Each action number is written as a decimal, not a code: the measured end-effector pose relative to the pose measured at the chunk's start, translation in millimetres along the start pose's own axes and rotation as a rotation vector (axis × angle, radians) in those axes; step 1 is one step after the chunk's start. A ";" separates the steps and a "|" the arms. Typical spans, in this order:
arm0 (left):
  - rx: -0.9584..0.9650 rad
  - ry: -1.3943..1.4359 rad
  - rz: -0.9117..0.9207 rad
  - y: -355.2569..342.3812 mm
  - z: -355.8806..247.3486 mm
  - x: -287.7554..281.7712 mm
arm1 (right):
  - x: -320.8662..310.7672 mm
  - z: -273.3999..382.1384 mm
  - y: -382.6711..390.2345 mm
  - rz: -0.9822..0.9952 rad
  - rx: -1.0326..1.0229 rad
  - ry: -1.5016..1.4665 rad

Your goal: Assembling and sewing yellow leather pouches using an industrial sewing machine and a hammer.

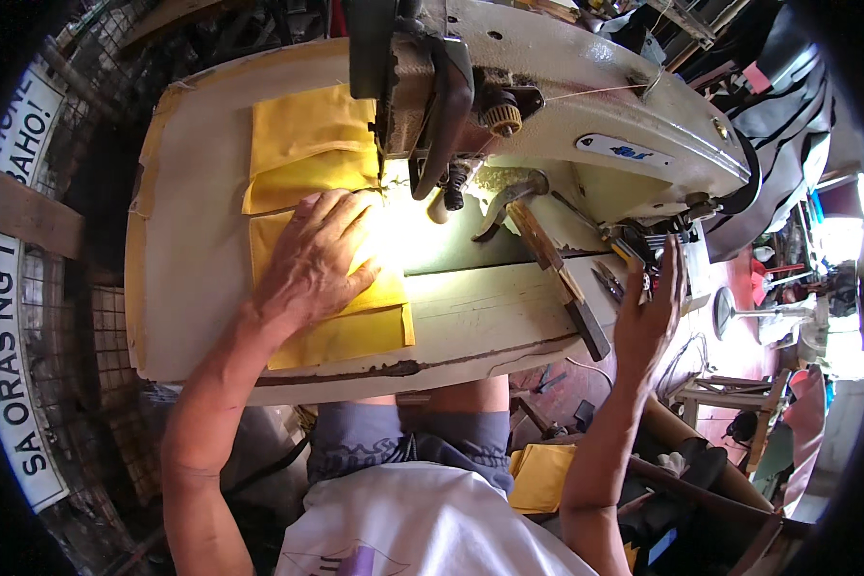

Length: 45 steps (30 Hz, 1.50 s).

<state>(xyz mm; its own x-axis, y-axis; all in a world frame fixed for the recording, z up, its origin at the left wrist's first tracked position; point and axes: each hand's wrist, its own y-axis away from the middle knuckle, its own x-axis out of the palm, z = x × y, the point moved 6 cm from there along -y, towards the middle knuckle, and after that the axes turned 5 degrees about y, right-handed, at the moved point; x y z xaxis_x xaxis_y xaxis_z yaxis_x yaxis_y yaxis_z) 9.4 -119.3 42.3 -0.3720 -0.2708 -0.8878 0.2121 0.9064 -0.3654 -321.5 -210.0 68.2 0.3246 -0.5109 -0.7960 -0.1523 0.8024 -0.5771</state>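
My left hand (319, 252) lies palm down across a yellow panel (341, 336) that looks like cloth or leather, its fingers spread and pressing it to the table. Farther back, a second yellow panel (312, 130) with a folded seam has its right edge at the needle area of a sewing machine (566, 106). The machine's lamp throws a bright glare just right of my fingertips, hiding the detail there. My right hand (651, 302) is raised near the table's right end, fingers stretched upward and nothing seen in it. Whether the two panels are joined is hidden.
A hammer (547, 250) with a wooden handle lies right of the needle. Small pointed tools (607, 278) rest beside it. More yellow pieces (542, 475) are stacked low, right of my lap. A wire grid (115, 355) and lettered signs (19, 384) stand left of the table.
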 end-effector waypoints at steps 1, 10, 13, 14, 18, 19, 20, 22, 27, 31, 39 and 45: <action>-0.006 0.014 0.024 0.0 1.3 3.4 | 9.3 -18.9 -2.8 0.049 0.017 0.058; 0.053 -0.026 0.025 3.6 2.6 3.0 | 42.3 -35.2 12.1 0.169 -0.022 0.117; 0.077 -0.019 0.006 4.6 2.0 2.5 | 41.7 -37.1 9.2 0.157 -0.026 0.062; 0.078 -0.023 0.001 4.5 1.8 2.4 | 42.0 -37.1 11.2 0.164 -0.029 0.094; 0.062 0.003 -0.020 6.4 -0.6 0.5 | 40.4 -35.1 11.0 0.184 -0.003 0.124; 0.064 0.001 -0.018 7.1 -0.7 0.8 | 40.1 -34.5 10.8 0.182 -0.005 0.123; 0.065 0.000 -0.015 7.5 -0.6 1.1 | 39.5 -34.2 10.6 0.176 0.001 0.111; 0.071 -0.007 -0.018 7.5 -0.6 1.9 | 38.6 -34.8 10.3 0.169 0.006 0.099; 0.052 0.004 -0.037 6.5 -0.5 0.6 | 31.3 -30.4 8.6 0.097 -0.039 0.064; 0.033 0.022 -0.002 5.9 2.6 1.8 | 5.3 38.8 18.1 -0.079 -0.258 0.039; 0.064 -0.033 0.056 0.0 5.9 2.0 | 27.4 182.3 75.2 0.342 -0.591 -0.550; 0.151 -0.091 -0.018 2.2 -5.9 -3.3 | 31.5 184.5 78.9 0.346 -0.595 -0.522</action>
<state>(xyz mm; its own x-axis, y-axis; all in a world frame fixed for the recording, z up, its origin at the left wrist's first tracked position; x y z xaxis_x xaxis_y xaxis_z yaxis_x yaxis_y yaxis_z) 5.7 -114.4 46.1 -0.2947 -0.3207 -0.9001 0.3425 0.8440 -0.4129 -151.1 -105.8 31.3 0.5352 0.0566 -0.8429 -0.7377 0.5174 -0.4337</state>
